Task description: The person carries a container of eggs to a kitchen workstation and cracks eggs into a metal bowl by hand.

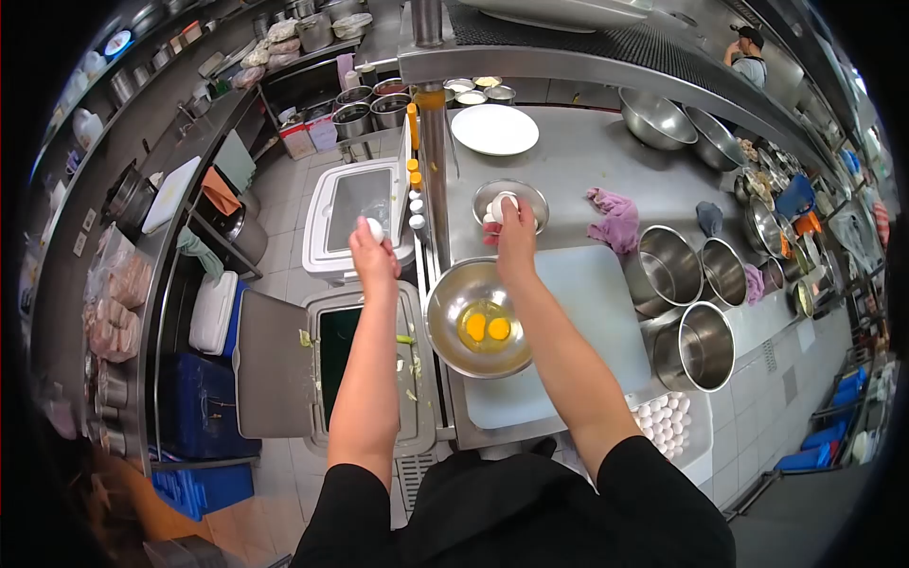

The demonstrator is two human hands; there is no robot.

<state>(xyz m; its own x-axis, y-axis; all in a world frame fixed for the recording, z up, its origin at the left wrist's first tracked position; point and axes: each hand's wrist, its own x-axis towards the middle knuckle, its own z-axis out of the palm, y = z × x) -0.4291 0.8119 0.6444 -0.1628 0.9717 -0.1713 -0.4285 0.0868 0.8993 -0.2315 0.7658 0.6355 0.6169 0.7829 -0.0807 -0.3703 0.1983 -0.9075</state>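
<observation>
My left hand (375,256) is raised between the white open-topped box and the bin, its fingers closed on a white eggshell (376,230); whether it is whole I cannot make out. Over a small metal bowl (540,206) of white eggs, my right hand (516,237) has its fingers round an egg (508,202). Below my right wrist, a larger steel mixing bowl (445,327) holds two unbroken egg yolks (476,328) in clear white. This bowl overlaps the left edge of a pale cutting board (592,331).
At left, the open bin (417,379) has scraps on its rim, below the white box (317,222). A white plate (494,130), a purple cloth (614,218) and steel pots (694,347) stand around the board. More eggs (663,421) lie lower right. A shelf post (433,170) rises at the counter's left edge.
</observation>
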